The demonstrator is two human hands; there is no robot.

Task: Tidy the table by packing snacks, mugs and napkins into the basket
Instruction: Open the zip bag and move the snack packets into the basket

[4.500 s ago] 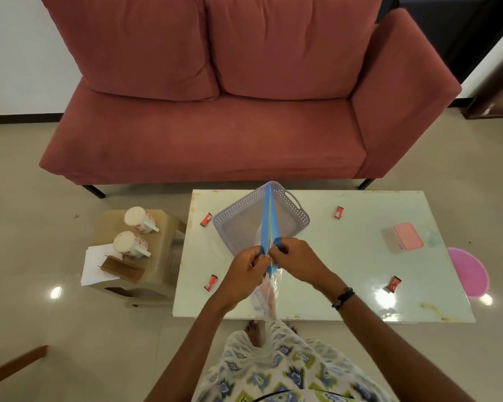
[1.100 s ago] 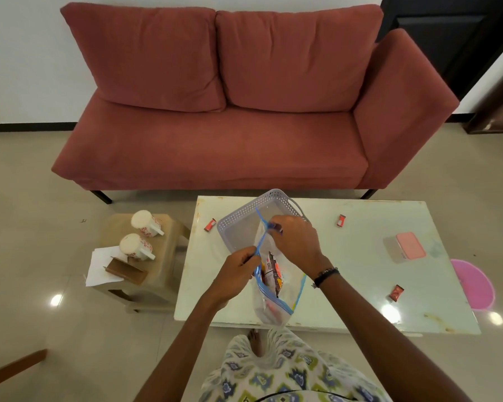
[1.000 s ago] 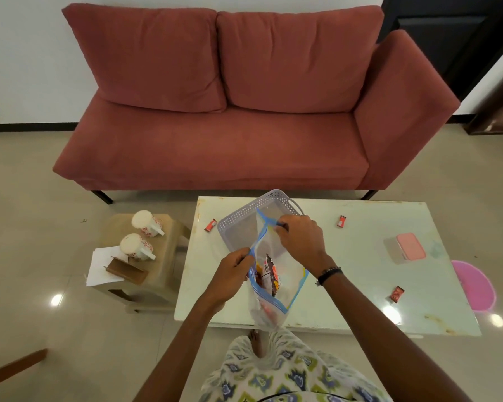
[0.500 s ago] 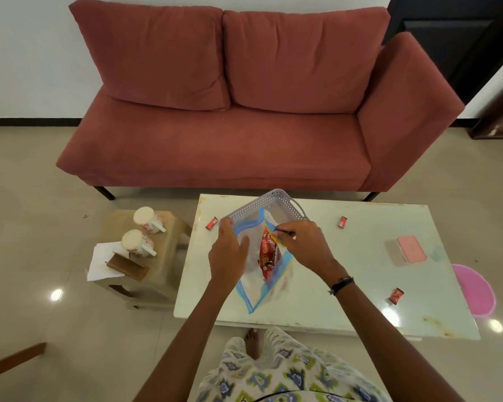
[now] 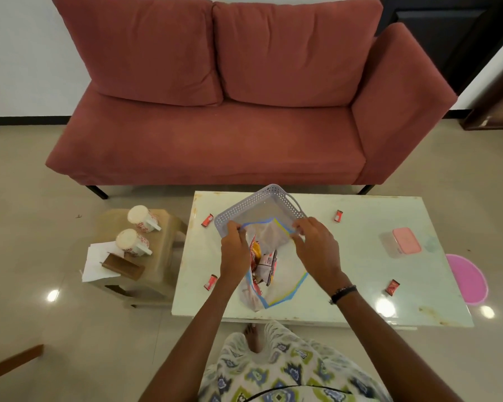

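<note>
both hands point(image 5: 235, 250) point(image 5: 314, 245) pinch zip bag point(image 5: 276, 274) mouth — long axis toward basket point(image 5: 262, 198).

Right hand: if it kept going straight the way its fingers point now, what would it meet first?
The right hand pinches the clear zip bag at its top edge, fingers pointing away and slightly left. Straight on, it would probably meet the grey basket, likely its right rim by the handle, though depth is hard to judge here.
</note>
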